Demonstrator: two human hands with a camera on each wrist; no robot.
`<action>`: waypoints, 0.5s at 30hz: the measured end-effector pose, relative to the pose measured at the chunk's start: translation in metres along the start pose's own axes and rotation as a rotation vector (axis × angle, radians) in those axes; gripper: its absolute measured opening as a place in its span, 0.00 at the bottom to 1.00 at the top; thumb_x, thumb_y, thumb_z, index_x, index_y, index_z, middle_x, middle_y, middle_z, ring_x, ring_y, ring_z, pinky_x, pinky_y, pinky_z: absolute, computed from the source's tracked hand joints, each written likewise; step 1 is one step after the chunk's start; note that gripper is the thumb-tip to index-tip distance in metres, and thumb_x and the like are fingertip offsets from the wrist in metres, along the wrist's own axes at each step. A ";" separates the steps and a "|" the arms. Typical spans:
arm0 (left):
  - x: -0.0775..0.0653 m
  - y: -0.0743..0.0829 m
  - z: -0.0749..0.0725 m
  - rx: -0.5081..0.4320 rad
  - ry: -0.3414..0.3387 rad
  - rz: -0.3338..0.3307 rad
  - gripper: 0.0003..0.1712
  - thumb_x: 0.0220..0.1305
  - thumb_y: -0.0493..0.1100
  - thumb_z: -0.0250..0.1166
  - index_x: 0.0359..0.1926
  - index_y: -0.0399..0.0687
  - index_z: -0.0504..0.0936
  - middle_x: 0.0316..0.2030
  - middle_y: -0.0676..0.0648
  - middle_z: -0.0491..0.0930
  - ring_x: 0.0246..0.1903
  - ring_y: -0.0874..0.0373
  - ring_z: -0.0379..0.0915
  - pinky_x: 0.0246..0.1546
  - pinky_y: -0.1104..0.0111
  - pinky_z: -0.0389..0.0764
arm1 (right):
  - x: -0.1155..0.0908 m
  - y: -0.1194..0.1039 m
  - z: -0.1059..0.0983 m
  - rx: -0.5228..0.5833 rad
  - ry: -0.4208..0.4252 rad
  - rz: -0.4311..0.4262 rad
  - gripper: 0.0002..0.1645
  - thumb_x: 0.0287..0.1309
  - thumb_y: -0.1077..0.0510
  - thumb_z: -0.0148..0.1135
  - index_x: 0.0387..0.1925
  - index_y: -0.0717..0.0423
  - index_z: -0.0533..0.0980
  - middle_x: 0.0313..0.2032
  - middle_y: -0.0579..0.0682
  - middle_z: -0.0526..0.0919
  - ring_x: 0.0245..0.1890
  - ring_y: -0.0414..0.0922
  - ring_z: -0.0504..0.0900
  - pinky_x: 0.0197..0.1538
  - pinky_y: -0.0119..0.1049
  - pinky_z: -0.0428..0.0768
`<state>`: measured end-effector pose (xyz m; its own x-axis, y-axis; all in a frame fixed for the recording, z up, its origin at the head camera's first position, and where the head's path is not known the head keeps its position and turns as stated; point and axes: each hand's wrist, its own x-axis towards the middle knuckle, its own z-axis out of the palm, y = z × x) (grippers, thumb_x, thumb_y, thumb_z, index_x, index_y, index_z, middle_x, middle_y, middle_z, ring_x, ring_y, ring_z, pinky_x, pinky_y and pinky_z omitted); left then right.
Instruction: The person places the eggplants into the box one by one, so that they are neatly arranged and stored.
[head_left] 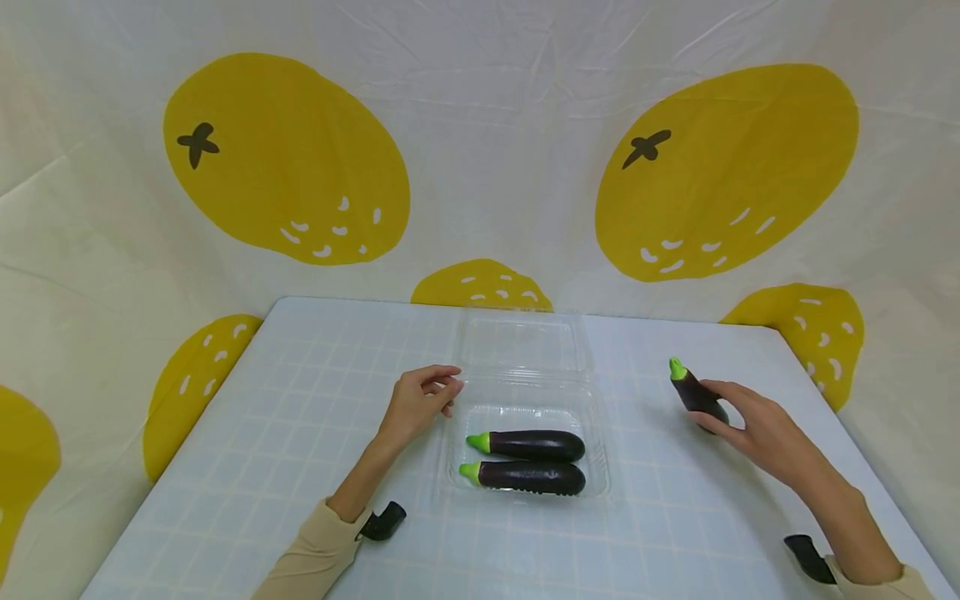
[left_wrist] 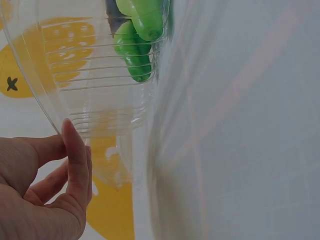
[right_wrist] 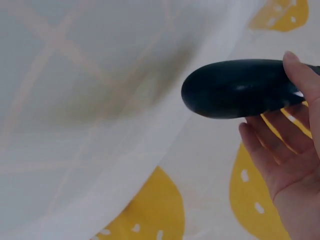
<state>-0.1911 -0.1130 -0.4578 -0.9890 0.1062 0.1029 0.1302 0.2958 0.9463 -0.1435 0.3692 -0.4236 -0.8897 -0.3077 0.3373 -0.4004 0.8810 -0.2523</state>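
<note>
A dark purple eggplant (head_left: 693, 396) with a green stem is held in my right hand (head_left: 757, 429), to the right of a clear plastic container (head_left: 603, 467). In the right wrist view, the thumb lies across this eggplant (right_wrist: 235, 89) and the fingers support it from the other side. Two more eggplants, an upper one (head_left: 536, 444) and a lower one (head_left: 532, 477), lie side by side in the container, green ends leftward. My left hand (head_left: 425, 400) pinches the container's left rim between thumb and finger, as the left wrist view of the hand (left_wrist: 55, 175) shows.
The container's clear lid (head_left: 522, 343) lies folded back behind it. All stands on a white table (head_left: 337, 342) with a pale grid pattern. Behind hangs a whitish cloth (head_left: 502, 167) with large yellow fruit prints.
</note>
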 end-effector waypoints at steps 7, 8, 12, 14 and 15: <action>0.000 0.002 0.000 0.003 -0.001 -0.013 0.17 0.67 0.38 0.71 0.54 0.36 0.85 0.35 0.44 0.84 0.21 0.55 0.80 0.34 0.74 0.81 | 0.005 -0.015 -0.001 0.024 0.017 -0.030 0.33 0.49 0.62 0.81 0.57 0.65 0.78 0.52 0.65 0.84 0.47 0.60 0.83 0.46 0.61 0.82; 0.000 0.002 0.000 0.004 0.000 -0.016 0.17 0.67 0.38 0.71 0.54 0.36 0.86 0.35 0.44 0.84 0.21 0.55 0.80 0.35 0.74 0.81 | 0.006 -0.017 -0.001 0.027 0.015 -0.031 0.34 0.49 0.62 0.80 0.57 0.65 0.78 0.52 0.65 0.84 0.46 0.60 0.83 0.45 0.61 0.82; 0.000 0.002 0.000 0.006 0.002 -0.022 0.16 0.67 0.39 0.71 0.54 0.37 0.86 0.35 0.44 0.84 0.21 0.54 0.80 0.35 0.74 0.81 | 0.009 -0.026 -0.003 0.038 0.003 -0.031 0.34 0.49 0.61 0.81 0.58 0.65 0.78 0.51 0.65 0.84 0.45 0.59 0.84 0.44 0.60 0.83; 0.000 0.002 0.000 0.005 0.003 -0.023 0.16 0.67 0.39 0.71 0.54 0.37 0.86 0.35 0.44 0.84 0.21 0.54 0.80 0.35 0.74 0.81 | 0.010 -0.031 -0.003 0.046 -0.005 -0.028 0.34 0.50 0.61 0.81 0.58 0.65 0.78 0.52 0.65 0.84 0.46 0.59 0.84 0.45 0.60 0.83; 0.000 0.002 0.000 0.005 0.004 -0.024 0.16 0.67 0.38 0.71 0.54 0.37 0.86 0.35 0.44 0.84 0.21 0.54 0.80 0.34 0.74 0.81 | 0.011 -0.033 -0.004 0.051 -0.008 -0.027 0.34 0.50 0.61 0.81 0.58 0.65 0.78 0.52 0.65 0.84 0.46 0.59 0.84 0.45 0.60 0.83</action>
<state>-0.1903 -0.1121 -0.4561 -0.9921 0.0951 0.0818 0.1071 0.3025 0.9471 -0.1390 0.3379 -0.4082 -0.8802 -0.3337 0.3374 -0.4344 0.8529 -0.2896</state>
